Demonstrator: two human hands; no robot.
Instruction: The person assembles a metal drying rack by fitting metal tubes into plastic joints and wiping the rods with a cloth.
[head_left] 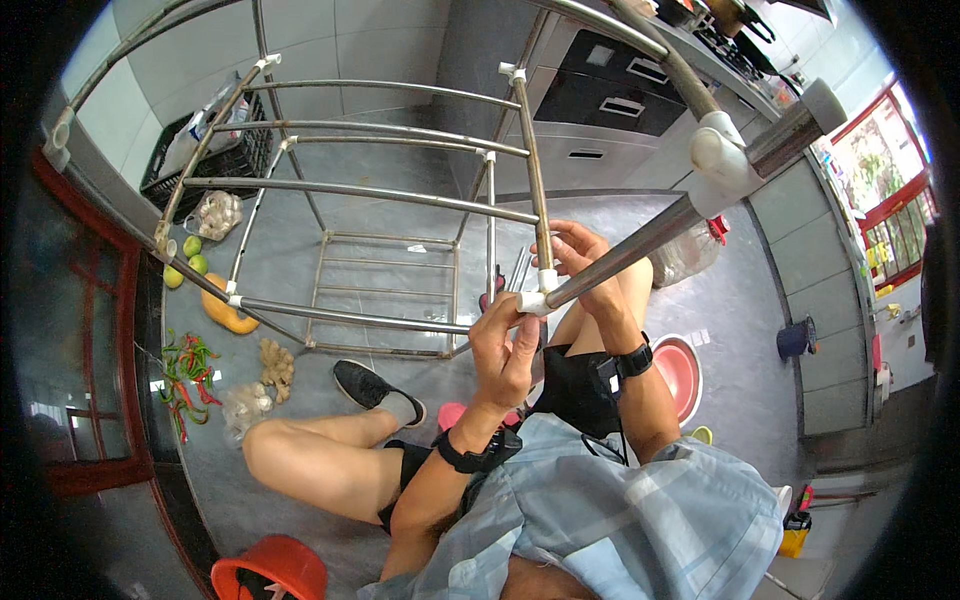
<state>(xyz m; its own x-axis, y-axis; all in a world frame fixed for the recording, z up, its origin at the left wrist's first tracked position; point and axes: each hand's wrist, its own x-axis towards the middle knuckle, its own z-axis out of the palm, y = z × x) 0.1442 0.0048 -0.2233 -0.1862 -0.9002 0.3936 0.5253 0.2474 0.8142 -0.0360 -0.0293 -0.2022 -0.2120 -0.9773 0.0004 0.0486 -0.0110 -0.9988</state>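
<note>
**Metal rack: stiff, awkward, grabbed at the joint**

White corner connector (540,297) at approx centre of frame is pinched by left hand (505,350); right hand (585,262), at 1 o'clock from it, is curled round the upright tube (535,190). Rack (360,190) judged rigid, light-ish, tubes slippery, so best held w/ grip near joints.
</note>
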